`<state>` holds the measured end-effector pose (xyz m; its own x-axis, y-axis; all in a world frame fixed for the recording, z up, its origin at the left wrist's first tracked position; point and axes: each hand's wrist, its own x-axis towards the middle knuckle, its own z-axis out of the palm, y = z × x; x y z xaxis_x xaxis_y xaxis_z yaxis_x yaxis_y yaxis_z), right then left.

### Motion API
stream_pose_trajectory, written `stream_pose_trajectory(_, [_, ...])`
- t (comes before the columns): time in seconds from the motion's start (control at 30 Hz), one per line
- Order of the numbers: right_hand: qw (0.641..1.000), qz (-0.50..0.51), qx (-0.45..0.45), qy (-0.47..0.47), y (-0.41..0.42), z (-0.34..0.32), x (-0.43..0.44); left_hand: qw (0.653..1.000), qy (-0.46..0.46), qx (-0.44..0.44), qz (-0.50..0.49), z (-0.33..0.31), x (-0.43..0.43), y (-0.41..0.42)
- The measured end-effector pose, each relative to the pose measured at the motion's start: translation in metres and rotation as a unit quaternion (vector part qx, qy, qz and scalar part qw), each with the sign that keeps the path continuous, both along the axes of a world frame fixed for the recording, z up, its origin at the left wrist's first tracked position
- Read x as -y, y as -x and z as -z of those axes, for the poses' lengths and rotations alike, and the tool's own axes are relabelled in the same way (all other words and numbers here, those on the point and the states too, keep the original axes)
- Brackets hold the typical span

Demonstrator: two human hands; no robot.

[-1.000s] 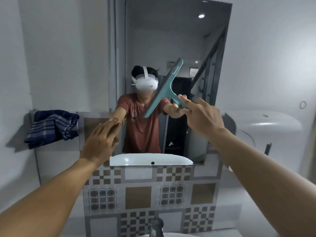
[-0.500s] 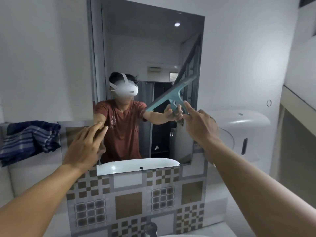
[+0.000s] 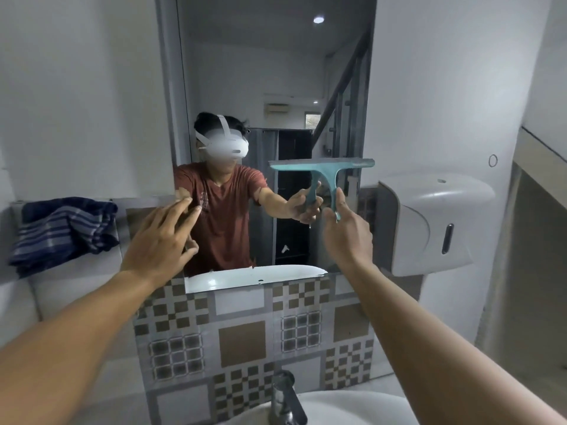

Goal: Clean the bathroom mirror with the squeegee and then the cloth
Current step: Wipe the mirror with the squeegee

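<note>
A tall mirror (image 3: 260,72) hangs on the wall above a patterned tile panel. My right hand (image 3: 348,231) grips the handle of a teal squeegee (image 3: 322,167), whose blade lies level against the right half of the glass, about mid-height. My left hand (image 3: 159,240) rests flat with fingers spread at the mirror's lower left edge and holds nothing. A dark blue striped cloth (image 3: 61,231) lies folded on the ledge to the left, apart from both hands. The mirror reflects a person in a red shirt.
A white wall dispenser (image 3: 429,222) juts out just right of the mirror. Below are a chrome tap (image 3: 287,397) and the white basin rim (image 3: 352,406). A tiled ledge (image 3: 540,148) runs along the right wall.
The squeegee blade has turned from steeply tilted to level and shifted right and down on the glass. My left hand has stayed at the mirror's lower left edge.
</note>
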<state>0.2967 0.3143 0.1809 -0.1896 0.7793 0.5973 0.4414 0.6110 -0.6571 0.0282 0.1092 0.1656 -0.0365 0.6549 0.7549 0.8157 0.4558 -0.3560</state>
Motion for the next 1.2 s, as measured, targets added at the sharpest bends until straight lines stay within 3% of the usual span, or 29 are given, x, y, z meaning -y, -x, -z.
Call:
stream_pose_trajectory(0.23, [0.994, -0.029, -0.071, 0.084, 0.038, 0.025, 0.029, 1.0, 0.005, 0.012, -0.012, 0.001, 0.003, -0.001])
stream_pose_trajectory(0.7, [0.945, -0.099, -0.225, 0.217, 0.083, 0.04, 0.081, 1.0, 0.015, 0.013, -0.003, 0.004, 0.006, 0.003])
stream_pose_trajectory(0.9, [0.963, -0.124, -0.153, 0.182, 0.105, 0.073, 0.102, 0.999, 0.024, 0.027, -0.012, 0.003, 0.015, 0.005])
stream_pose_trajectory(1.2, [0.97, -0.138, -0.133, 0.149, 0.11, 0.084, 0.112, 0.999, 0.027, 0.026, -0.032, 0.004, 0.015, 0.005])
